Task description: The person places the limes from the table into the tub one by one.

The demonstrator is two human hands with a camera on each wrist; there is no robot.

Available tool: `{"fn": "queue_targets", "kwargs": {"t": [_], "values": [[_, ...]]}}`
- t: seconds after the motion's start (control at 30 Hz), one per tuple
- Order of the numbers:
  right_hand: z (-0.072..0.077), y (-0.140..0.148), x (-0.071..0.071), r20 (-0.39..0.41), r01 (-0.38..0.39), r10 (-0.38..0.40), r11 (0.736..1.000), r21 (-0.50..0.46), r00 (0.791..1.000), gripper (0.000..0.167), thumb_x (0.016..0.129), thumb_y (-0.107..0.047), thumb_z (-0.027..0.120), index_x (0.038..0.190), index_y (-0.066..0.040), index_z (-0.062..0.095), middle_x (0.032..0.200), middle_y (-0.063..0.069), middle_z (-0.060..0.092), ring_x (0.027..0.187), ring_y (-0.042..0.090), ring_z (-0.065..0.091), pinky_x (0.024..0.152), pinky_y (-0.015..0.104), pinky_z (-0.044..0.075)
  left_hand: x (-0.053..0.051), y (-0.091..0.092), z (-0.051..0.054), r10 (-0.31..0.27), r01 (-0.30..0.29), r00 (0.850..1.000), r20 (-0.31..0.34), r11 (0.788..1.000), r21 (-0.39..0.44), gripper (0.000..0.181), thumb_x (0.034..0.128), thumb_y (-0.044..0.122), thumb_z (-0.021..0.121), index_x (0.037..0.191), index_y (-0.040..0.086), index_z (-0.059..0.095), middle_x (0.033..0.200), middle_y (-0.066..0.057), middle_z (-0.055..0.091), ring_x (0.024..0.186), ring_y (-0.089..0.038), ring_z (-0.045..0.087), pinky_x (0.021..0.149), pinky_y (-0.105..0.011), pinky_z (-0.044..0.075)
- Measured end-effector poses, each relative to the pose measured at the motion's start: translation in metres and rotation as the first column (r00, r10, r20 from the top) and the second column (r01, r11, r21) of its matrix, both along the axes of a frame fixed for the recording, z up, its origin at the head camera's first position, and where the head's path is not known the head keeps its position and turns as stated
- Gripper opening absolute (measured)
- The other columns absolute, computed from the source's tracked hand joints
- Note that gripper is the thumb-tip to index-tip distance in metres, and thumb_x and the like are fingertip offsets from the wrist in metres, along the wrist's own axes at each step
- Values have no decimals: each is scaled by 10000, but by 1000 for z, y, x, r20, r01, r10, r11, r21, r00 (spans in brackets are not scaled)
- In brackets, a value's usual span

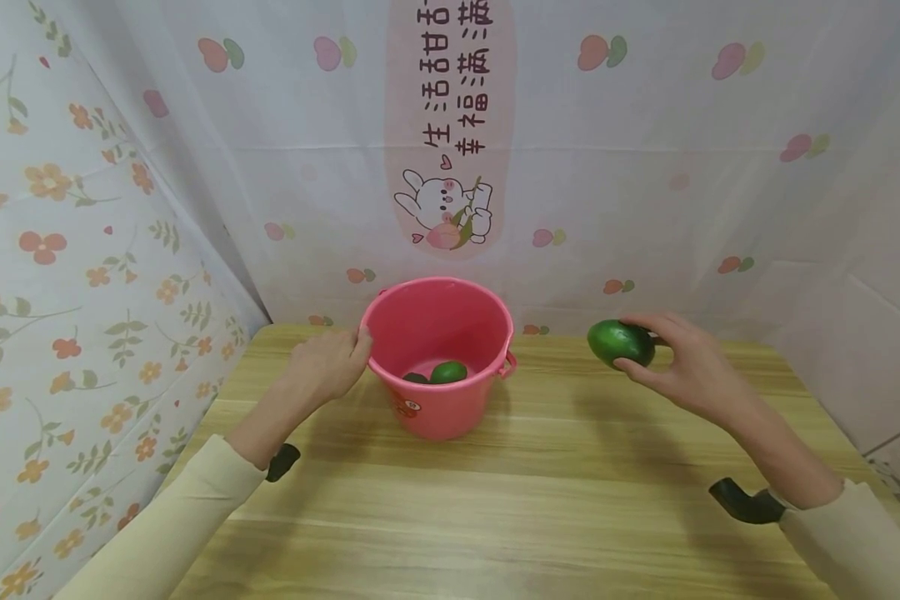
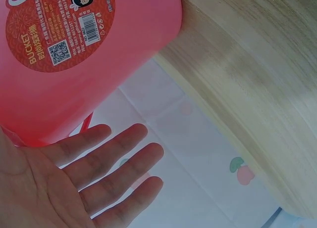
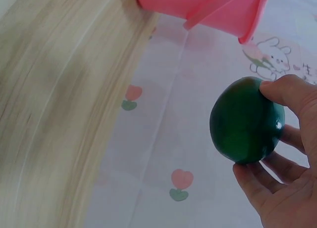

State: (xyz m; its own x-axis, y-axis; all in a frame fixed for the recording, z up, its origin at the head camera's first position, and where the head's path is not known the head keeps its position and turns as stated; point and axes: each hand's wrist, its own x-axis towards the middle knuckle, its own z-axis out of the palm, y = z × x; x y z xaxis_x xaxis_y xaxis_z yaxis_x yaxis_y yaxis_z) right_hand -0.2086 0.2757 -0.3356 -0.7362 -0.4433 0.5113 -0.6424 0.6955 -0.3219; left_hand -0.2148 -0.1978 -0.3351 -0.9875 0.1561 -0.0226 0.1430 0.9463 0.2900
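A pink bucket (image 1: 450, 417) stands upright near the back of the table. My left hand (image 1: 330, 362) holds its left rim, the thumb at the edge; in the left wrist view the other fingers (image 2: 116, 151) extend outside the bucket, fairly straight and spread. To the right, my right hand (image 1: 686, 362) pinches a glossy green avocado (image 1: 621, 343) above the table. Thumb and fingertips hold its sides in the right wrist view. Inside the bucket lie another green avocado (image 1: 448, 372) and a dark rounded thing (image 1: 416, 378), partly hidden by the front rim.
The wood-grain table (image 1: 487, 517) has a patterned white curtain (image 1: 285, 183) behind it and a floral curtain (image 1: 52, 333) at left. The bucket's handle (image 1: 508, 364) hangs at its right side. A dark curved piece (image 1: 746, 504) shows beside the right wrist.
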Motion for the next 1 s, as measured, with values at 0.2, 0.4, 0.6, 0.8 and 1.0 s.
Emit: {"fn": "queue_targets", "kwargs": {"t": [0.2,0.4,0.6,0.8,1.0], "values": [[5,-6,2,-24,3,-3,1000,5,1000,602,759,-77,892,1296,-41,623,1209,114,628,1006,260,607,797,115,406,0,0,0,-1,1,1000,-8,1000,-1,514,1084,412,193,897,121,574,755,-60,540,715,-277,560,600,-434,435],[8,-12,3,-15,-18,18,1000,-17,1000,589,765,-71,889,1293,-47,628,1197,90,625,1007,238,609,833,92,404,0,0,0,-4,5,1000,-7,1000,3,505,1085,409,202,915,112,572,751,-64,536,699,-272,553,583,-423,432],[11,-15,3,-22,-24,24,1000,-8,999,615,765,-84,893,1317,-78,621,1212,86,619,1012,243,608,831,106,409,0,0,1,-6,6,1000,-8,1000,-2,495,1085,404,204,924,111,568,748,-64,535,710,-278,558,592,-430,434],[15,-21,4,-32,-24,24,1000,-13,999,623,752,-86,904,1313,-90,633,1228,65,624,1018,221,617,837,117,425,0,-1,0,-5,5,1000,-2,1000,-13,496,1085,402,199,892,119,557,745,-65,535,715,-283,562,588,-435,431],[17,-26,3,-36,-42,41,999,-27,999,621,755,-81,902,1316,-85,635,1246,65,623,1031,215,617,839,95,411,-1,-2,0,-4,4,1000,-1,1000,-15,495,1084,405,200,898,116,557,746,-67,534,706,-276,558,571,-424,427]]}}
